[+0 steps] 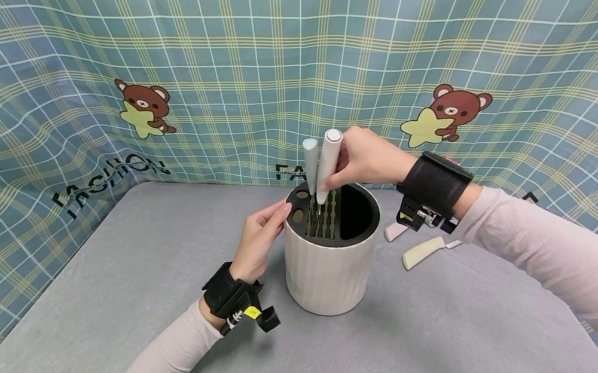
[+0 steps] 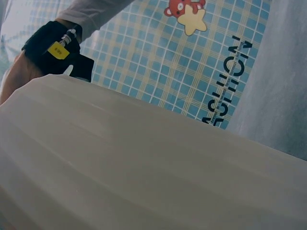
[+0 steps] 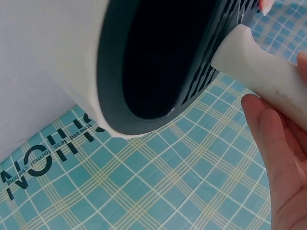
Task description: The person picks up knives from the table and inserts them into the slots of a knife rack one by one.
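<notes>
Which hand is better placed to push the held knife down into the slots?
Right, I'd judge: the right hand holds the white knife handle over the slots, while the left hand touches the rim of the holder.

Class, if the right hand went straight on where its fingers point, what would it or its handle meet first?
Probably the pale blue handle beyond the white handle in the right hand, though the head view leaves depth unclear.

The right hand (image 3: 285,163) grips a pale handle (image 3: 264,69), its end close to slots (image 3: 199,84) in the dark top (image 3: 111,91) of a white container (image 3: 72,52). Beside the slots is a wide black opening (image 3: 163,57). Plaid cloth (image 3: 158,191) bears dark lettering (image 3: 41,160).
</notes>
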`<state>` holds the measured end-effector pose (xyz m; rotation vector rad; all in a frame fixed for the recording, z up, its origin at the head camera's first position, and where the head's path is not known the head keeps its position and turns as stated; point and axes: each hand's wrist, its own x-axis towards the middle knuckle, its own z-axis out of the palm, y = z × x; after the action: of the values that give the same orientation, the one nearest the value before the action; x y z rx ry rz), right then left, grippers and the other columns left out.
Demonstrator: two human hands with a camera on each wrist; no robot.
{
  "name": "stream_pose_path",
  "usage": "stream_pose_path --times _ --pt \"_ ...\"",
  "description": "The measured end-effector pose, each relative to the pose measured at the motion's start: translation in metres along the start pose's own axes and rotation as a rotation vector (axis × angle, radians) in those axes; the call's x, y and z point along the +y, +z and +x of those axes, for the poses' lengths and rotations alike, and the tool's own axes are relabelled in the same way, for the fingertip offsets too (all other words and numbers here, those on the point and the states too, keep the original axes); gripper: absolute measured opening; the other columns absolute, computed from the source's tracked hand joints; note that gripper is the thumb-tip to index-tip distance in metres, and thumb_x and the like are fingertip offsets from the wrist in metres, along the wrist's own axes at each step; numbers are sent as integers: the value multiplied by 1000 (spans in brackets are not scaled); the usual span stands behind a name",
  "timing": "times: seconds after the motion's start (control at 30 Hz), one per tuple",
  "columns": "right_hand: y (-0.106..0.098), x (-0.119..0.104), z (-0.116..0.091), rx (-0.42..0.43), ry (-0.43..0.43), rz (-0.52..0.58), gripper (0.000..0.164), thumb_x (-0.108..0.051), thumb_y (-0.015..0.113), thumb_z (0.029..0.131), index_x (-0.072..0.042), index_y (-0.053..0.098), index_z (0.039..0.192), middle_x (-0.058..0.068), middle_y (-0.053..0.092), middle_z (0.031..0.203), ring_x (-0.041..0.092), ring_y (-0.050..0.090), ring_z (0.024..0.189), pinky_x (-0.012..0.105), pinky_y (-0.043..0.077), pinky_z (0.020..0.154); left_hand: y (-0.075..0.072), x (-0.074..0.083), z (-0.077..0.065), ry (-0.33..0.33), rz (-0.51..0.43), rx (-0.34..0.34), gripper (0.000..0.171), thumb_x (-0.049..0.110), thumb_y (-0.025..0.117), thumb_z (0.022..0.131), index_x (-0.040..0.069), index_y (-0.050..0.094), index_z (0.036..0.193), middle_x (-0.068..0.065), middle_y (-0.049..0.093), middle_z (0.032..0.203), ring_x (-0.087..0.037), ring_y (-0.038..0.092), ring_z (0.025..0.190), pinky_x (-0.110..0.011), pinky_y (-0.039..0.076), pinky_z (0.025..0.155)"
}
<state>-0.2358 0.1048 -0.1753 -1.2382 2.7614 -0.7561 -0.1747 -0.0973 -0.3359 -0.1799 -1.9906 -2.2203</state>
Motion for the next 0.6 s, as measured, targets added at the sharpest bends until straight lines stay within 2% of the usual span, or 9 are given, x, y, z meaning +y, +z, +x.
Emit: stream_pose_path --times 0.27,0.4,0.6 --pt "4 6 -4 0 -15 90 28 -17 83 76 -1 72 97 9 74 86 18 71 81 28 58 72 0 0 0 4 1 2 48 23 55 100 -3 48 140 -15 46 147 -23 42 137 -36 37 116" --pt "4 12 -8 -20 -12 166 36 -15 83 78 -1 69 107 11 73 101 21 71 95 35 59 88 0 0 0 3 6 1 49 23 55 100 -3 48 140 -15 46 147 -23 42 137 -36 38 116" --pt "3 28 -18 -50 -31 225 56 -14 80 81 -1 59 131 14 62 128 28 59 121 39 49 106 0 0 0 0 5 1 49 24 55 100 -2 48 141 -14 46 147 -22 43 137 -36 38 116"
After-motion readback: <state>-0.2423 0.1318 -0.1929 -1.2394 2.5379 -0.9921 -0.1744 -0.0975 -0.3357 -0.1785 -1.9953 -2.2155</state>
